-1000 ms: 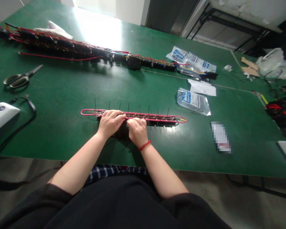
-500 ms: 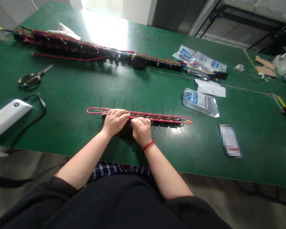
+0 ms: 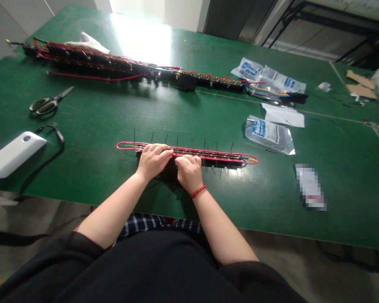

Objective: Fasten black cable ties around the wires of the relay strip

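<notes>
A long wire harness [image 3: 214, 157] lies across the green table in front of me. It is a bundle of thin wires inside a pink-red wire loop [image 3: 129, 145], with black cable ties sticking out along it. My left hand [image 3: 153, 162] rests curled over the bundle left of centre. Close beside it, my right hand [image 3: 188, 173] grips the same bundle, with a red bead bracelet [image 3: 198, 191] on its wrist. The hands hide the middle of the harness.
A second, thicker harness [image 3: 113, 67] lies along the far side of the table. Scissors [image 3: 47, 105] and a white device [image 3: 14, 154] with a black cable sit on the left. Plastic bags [image 3: 269, 135] and a blurred label [image 3: 310, 187] lie on the right.
The whole scene has shifted right and slightly up in view as my head turned. My hands remain on the bundle in nearly the same position.
</notes>
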A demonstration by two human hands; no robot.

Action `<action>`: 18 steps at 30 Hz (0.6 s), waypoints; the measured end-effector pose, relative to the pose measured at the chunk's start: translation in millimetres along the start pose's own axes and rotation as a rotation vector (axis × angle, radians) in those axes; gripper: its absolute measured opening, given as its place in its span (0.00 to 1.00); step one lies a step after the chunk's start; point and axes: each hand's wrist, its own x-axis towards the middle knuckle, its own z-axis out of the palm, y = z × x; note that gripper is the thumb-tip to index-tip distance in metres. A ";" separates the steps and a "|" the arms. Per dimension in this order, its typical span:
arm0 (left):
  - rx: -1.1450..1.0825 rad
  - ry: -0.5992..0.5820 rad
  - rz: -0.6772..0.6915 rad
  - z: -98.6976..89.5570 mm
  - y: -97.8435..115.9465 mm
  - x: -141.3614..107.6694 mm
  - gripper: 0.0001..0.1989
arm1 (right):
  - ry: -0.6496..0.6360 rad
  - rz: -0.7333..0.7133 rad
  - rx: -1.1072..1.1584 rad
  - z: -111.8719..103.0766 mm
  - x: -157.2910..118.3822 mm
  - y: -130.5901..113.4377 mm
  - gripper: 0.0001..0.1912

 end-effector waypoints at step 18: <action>0.044 0.006 0.020 -0.6 1.4 1.6 0.08 | -0.013 -0.001 -0.084 -16.8 -3.9 -18.0 0.09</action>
